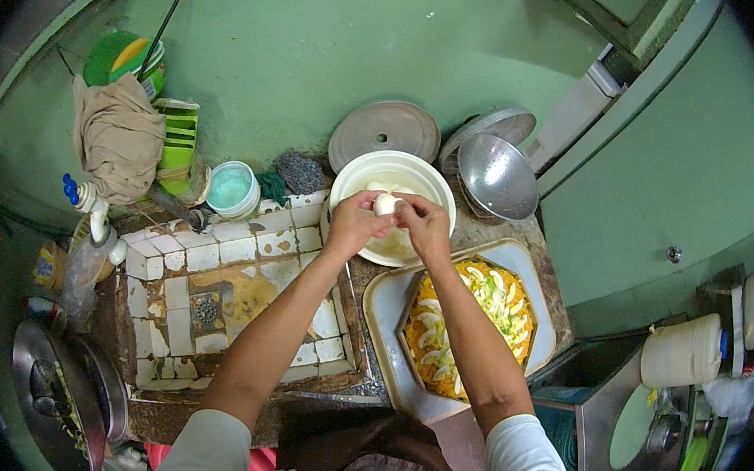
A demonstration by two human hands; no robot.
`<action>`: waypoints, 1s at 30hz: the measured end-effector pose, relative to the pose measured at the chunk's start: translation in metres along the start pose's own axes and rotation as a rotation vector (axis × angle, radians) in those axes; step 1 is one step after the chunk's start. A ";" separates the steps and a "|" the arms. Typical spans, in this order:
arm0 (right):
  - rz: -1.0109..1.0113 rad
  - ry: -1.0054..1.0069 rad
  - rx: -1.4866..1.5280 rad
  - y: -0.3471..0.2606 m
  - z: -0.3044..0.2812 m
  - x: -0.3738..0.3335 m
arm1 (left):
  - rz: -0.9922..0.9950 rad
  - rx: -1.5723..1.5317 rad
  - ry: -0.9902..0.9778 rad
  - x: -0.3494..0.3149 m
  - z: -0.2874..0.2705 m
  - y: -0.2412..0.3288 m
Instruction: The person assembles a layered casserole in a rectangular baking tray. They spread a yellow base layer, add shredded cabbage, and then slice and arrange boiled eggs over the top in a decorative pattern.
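Observation:
Both my hands meet over a white bowl [343,180] of cloudy water at the back of the counter. Between them is a peeled boiled egg [385,205], pinched by the fingertips of my left hand [355,224] and my right hand [427,229]. More peeled eggs [391,188] lie in the water just behind it. Under my right forearm, a tray [391,323] holds a dish of orange-yellow food [424,363] topped with egg slices and shredded green vegetable.
A tiled sink [180,303] with a drain lies left of the bowl. Behind stand a round metal lid [385,132] and a metal strainer bowl [496,174]. A small tub [233,190] sits at the sink's back edge, near a faucet [90,201]. Pans [53,395] hang lower left.

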State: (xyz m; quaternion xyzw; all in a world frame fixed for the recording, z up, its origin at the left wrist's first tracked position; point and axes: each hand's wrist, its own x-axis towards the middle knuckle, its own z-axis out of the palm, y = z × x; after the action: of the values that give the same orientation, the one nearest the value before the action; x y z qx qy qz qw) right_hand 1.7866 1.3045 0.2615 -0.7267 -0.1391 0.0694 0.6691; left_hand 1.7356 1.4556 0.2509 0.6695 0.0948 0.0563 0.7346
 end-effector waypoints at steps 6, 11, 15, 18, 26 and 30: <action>-0.030 -0.016 -0.103 0.001 -0.008 0.008 | -0.064 -0.219 -0.112 -0.003 -0.007 0.010; -0.090 -0.049 0.019 -0.004 -0.005 0.005 | 0.009 -0.200 -0.120 0.001 0.001 0.012; -0.068 -0.111 -0.080 -0.005 -0.009 0.008 | -0.081 -0.064 -0.142 0.008 -0.001 0.017; -0.003 -0.117 0.051 -0.006 -0.015 0.012 | -0.211 -0.272 -0.232 0.007 -0.006 0.020; -0.068 -0.186 0.004 -0.011 -0.019 0.010 | -0.054 -0.358 -0.266 0.003 0.003 0.013; -0.038 -0.223 -0.037 -0.015 -0.024 0.012 | -0.123 -0.177 -0.206 0.009 0.003 0.014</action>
State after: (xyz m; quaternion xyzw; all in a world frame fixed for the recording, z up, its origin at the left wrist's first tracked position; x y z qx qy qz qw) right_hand 1.8033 1.2864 0.2798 -0.7241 -0.2278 0.1347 0.6369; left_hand 1.7461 1.4560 0.2649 0.5972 0.0542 -0.0496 0.7987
